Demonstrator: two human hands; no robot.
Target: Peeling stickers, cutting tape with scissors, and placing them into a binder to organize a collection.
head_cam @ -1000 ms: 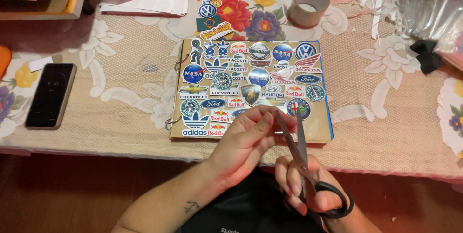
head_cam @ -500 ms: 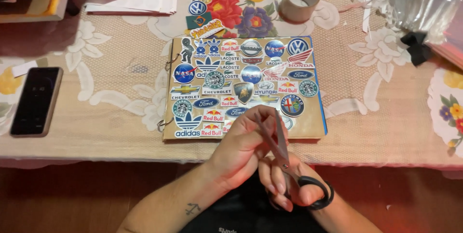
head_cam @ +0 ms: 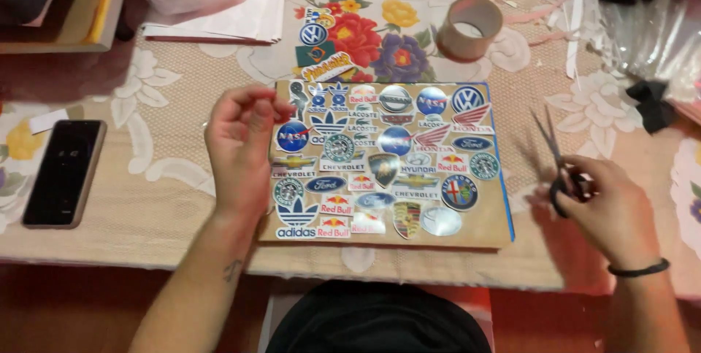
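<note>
Left hand (head_cam: 241, 141), fingers loosely curled and seemingly empty, hovers over the left edge of the brown sticker-covered board (head_cam: 391, 163) at frame centre. Right hand (head_cam: 610, 210) grips black-handled scissors (head_cam: 558, 159) at right, blades pointing away, clear of the board.

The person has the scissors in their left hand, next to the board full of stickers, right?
Not quite. The head view shows the scissors in the right hand, to the right of the sticker-covered board. The left hand is over the board's left edge, fingers curled; whether it pinches something small I cannot tell.
</note>
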